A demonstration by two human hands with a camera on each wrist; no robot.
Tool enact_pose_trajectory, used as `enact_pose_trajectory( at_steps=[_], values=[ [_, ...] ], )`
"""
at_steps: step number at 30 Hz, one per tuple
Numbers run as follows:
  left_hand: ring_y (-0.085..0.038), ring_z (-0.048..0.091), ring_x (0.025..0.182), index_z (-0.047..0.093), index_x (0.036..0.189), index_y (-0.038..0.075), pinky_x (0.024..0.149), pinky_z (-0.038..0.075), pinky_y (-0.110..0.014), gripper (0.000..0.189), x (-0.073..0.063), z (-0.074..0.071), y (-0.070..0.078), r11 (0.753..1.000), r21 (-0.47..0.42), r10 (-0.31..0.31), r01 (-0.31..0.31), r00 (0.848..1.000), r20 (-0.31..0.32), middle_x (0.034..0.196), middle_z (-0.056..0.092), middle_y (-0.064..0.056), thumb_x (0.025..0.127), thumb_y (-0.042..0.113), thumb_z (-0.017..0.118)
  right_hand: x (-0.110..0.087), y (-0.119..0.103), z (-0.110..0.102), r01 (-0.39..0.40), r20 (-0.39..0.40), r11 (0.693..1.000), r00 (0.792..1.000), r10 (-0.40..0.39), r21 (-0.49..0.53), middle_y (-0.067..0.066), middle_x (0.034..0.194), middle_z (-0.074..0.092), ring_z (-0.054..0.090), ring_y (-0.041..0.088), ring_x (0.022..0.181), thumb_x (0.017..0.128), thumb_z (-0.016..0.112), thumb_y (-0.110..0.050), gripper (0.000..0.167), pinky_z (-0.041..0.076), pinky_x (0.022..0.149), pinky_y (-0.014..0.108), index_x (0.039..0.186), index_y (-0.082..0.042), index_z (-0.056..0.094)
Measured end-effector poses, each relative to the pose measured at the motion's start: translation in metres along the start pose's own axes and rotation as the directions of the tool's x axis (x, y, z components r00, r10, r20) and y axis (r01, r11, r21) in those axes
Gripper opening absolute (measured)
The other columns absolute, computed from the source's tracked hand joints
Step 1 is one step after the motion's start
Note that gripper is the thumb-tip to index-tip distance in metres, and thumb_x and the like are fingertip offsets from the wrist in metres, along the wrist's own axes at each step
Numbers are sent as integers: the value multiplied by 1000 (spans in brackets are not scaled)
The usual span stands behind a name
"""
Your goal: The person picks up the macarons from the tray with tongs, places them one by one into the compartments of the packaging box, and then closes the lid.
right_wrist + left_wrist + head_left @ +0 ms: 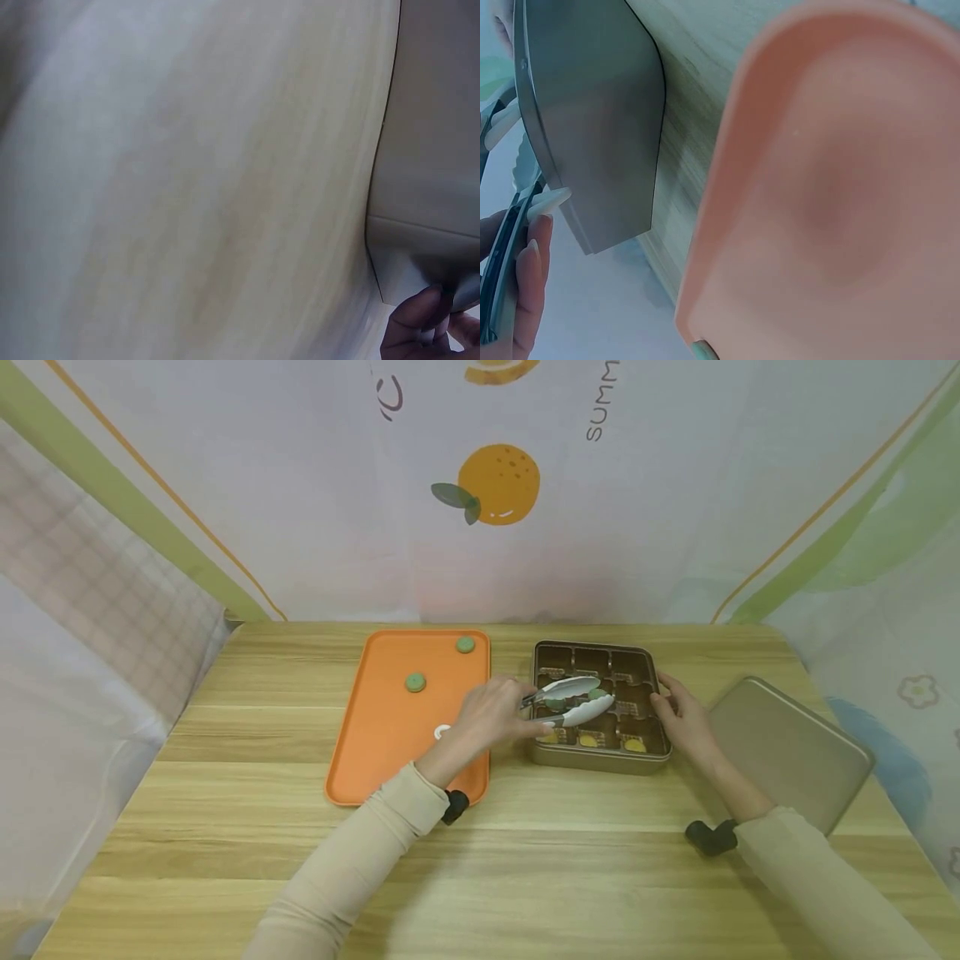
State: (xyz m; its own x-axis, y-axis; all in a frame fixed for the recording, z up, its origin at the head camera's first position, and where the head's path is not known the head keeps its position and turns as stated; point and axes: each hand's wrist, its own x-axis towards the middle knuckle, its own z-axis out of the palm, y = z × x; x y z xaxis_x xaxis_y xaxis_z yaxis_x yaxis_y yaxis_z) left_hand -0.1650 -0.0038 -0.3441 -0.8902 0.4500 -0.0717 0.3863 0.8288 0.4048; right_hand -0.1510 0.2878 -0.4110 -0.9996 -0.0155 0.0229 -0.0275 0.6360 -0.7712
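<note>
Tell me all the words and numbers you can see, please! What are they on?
"SUMM": sideways on the cloth backdrop, cut off by the picture's top edge.
A curved letter and a stroke, left of the printed orange: too incomplete to read surely.
No readable words or numbers on the orange tray, divided tin or tongs.

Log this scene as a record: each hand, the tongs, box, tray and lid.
Left hand: grips white-tipped tongs
Right hand: touches right side of divided box
Tongs: tips over box; whether they grip anything is unclear
Box: yellow discs along front row
Orange tray: left of box, holds two green discs
Metal lid: right of box
</note>
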Motion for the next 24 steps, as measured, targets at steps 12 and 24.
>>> enact_pose_trajectory(
  at_steps=[12, 24],
  values=[
    [-12, 40, 64, 61, 126, 14, 48, 32, -22, 64, -2, 2, 0, 1000, -11, -8, 7, 1000, -14, 85, 53, -1, 73, 46, 77, 0, -1, -1, 8, 0, 1000, 1000, -8, -6, 31, 108, 57, 60, 39, 90, 103, 33, -28, 55, 52, 73, 41, 147, 2, 22],
    [-13, 46, 74, 58, 130, 18, 54, 32, -24, 67, -17, -3, -12, 992, -130, -14, 3, 996, -84, 111, 63, -1, 72, 47, 77, 1, 3, 1, 17, -26, 1000, 999, -18, -11, 32, 107, 57, 60, 41, 91, 103, 35, -27, 54, 51, 75, 45, 146, 3, 25]
  ],
)
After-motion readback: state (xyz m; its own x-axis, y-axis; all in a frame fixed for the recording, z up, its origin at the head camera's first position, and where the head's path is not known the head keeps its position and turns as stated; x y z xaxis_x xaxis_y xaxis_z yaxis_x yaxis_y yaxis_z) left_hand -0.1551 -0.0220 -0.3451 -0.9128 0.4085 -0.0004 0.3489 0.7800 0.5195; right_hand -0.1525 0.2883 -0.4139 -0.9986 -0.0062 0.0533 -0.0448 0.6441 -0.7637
